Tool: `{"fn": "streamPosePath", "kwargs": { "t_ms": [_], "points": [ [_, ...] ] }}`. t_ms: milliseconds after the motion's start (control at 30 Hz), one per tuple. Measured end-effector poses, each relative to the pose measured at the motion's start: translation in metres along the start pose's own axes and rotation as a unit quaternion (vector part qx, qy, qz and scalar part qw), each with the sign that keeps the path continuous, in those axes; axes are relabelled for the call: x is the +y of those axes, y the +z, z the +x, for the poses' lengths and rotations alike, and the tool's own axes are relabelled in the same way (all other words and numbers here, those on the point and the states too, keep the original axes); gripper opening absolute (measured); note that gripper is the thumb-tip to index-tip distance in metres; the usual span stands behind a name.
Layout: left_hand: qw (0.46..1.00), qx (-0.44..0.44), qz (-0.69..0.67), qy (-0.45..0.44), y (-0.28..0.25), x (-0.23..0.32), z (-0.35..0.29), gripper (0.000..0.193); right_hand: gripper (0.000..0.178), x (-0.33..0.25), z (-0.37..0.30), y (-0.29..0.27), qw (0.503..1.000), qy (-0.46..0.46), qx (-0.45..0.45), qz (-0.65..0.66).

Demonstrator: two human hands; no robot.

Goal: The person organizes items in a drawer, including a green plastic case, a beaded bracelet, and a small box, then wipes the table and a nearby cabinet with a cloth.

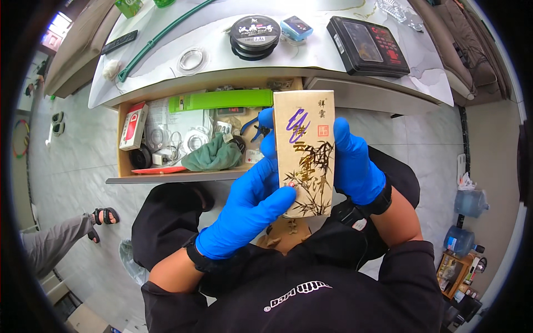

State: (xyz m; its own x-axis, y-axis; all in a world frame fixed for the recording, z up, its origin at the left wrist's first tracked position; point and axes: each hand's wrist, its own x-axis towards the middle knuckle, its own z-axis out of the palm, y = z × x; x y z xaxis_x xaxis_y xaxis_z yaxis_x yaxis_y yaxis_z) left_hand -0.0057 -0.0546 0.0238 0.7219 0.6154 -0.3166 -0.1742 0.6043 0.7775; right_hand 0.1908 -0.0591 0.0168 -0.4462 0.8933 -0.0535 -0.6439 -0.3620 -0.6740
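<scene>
Both my hands, in blue gloves, hold up a tall tan cardboard box (306, 158) in front of my body. Dark bamboo is printed on its face, with a purple scribble near the top. My left hand (241, 208) grips it from the left, thumb on the lower front and the other fingers partly behind. On the right side, my right hand (358, 164) presses against the edge, fingertips mostly hidden behind the box. Just beyond my left hand is an open drawer (125, 161) with a green cloth (216, 154), a bright green strip (222, 100) and several cables.
On the marble-patterned table (316, 55) are a black round spool (255, 34), a small blue box (296, 28), a black device with a screen (367, 45), a coil of clear line (191, 60) and a green rod (152, 41). Another person's leg (58, 241) shows at left.
</scene>
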Motion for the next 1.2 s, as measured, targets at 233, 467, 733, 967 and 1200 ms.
{"fn": "streamPosePath", "kwargs": {
  "t_ms": [233, 467, 733, 967, 1200],
  "points": [
    [0.999, -0.004, 0.016, 0.049, -0.006, -0.003, -0.002, 0.069, 0.09, 0.002, 0.012, 0.008, 0.995, -0.026, 0.007, 0.095],
    [0.989, -0.073, -0.131, 0.005, -0.008, -0.005, 0.012, 0.074, 0.085, 0.015, 0.016, 0.01, 0.989, -0.032, 0.018, 0.145],
    [0.999, -0.003, -0.045, -0.021, -0.005, 0.015, 0.002, 0.08, 0.079, 0.008, 0.016, 0.009, 0.948, -0.179, 0.106, -0.241],
    [0.998, 0.04, 0.034, 0.028, -0.002, 0.012, 0.001, 0.084, 0.069, -0.006, 0.013, 0.021, 0.749, -0.246, 0.114, -0.604],
    [0.993, 0.086, 0.078, 0.035, -0.005, 0.006, 0.003, 0.082, 0.051, 0.006, 0.02, 0.002, 0.698, -0.331, 0.101, -0.627]
  ]
}}
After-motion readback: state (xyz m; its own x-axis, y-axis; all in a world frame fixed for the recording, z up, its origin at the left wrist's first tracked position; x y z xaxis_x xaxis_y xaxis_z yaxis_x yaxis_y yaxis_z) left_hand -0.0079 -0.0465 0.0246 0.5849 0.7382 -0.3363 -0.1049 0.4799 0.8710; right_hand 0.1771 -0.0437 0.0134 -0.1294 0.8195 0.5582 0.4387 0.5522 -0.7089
